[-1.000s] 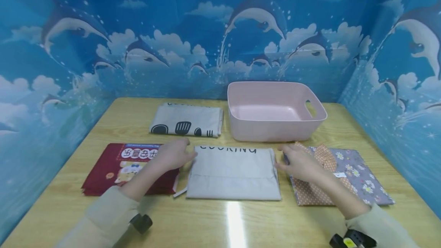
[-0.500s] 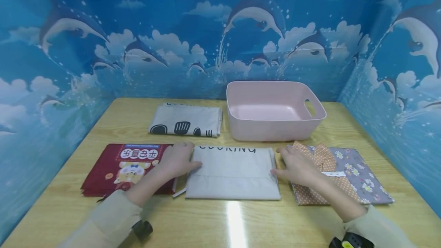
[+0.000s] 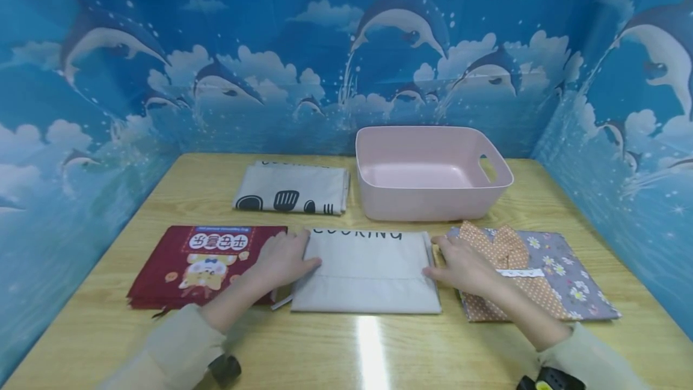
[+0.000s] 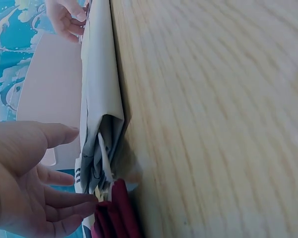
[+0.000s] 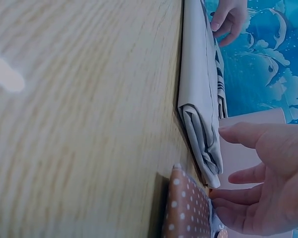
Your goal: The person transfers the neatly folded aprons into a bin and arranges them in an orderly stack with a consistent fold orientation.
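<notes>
Grey folded cloth (image 3: 367, 271), lettered "COOKING" along its far edge, lies flat at the front middle of the wooden bench (image 3: 346, 348). I log both hands at its short edges. Left hand (image 3: 286, 259) sits at the left edge, thumb on top of the cloth; the left wrist view shows the fingers (image 4: 64, 198) nearly straight, tips against the stacked layers. They are loosely spread and pinch nothing. Right hand (image 3: 461, 265) mirrors it at the right edge: thumb over the top, fingers (image 5: 238, 210) touching the layered fold low down, likewise relaxed and not clamped. My judgement: this two-sided placement suits squaring the folds or getting under the cloth evenly, since it is thick and multi-layered and would sag from one side.

Neighbours are close. A red printed cloth (image 3: 200, 263) lies just beside the left hand, partly under its wrist. A dotted orange and flowered grey cloth (image 3: 547, 275) lies just beside the right hand. A second grey cloth with black kitchen-tool prints (image 3: 292, 188) lies behind. A pink bin (image 3: 433, 197) stands behind the COOKING cloth, near but apart, open side up, nothing visible inside.
</notes>
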`<state>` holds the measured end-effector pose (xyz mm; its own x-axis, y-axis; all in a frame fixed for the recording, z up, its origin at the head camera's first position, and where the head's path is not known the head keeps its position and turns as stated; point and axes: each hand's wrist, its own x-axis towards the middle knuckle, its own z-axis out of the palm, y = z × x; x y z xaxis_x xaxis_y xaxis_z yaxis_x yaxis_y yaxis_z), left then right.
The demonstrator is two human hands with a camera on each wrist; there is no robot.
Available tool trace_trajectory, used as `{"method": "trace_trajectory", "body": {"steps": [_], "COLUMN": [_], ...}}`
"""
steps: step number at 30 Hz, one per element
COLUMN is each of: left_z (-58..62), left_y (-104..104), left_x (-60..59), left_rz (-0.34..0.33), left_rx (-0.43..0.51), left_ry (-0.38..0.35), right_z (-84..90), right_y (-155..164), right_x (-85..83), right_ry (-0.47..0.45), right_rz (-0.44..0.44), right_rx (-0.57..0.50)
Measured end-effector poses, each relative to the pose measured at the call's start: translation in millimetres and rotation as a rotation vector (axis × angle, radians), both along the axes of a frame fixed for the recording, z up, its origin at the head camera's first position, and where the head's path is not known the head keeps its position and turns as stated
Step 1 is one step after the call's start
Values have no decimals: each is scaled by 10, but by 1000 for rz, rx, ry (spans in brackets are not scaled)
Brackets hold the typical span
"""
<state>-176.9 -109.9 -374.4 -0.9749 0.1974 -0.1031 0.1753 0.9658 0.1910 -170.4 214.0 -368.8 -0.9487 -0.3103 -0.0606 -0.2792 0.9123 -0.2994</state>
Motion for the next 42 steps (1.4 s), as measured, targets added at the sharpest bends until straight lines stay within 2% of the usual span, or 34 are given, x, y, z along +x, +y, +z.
{"method": "trace_trajectory", "body": {"steps": [8,13,20,26,29,36,42], "left_z": [-32,-34,-39,-50,-48,8,42], "left_y": [15,28,15,0,-4,5,-6], "left_x": [16,38,64,60,62,75,65], "left_rz": [22,31,86,155,191,283,357], "left_rx": [55,94,247,397,468,602,697], "left_ry": [-48,-70,-153,-222,-251,-288,-340], "right_z": [-52,-61,-25,2,26,40,53], "right_y": [-18,-48,-81,-97,-107,-101,-60], "right_x": [-5,-1,-12,-6,-5,-21,-29], "right_ry": [1,-45,-153,-207,-259,-433,-549], "right_rz": [20,10,-45,-67,-82,-180,-205], "right_rx": [-6,-63,-168,-246,-316,-540,-713]}}
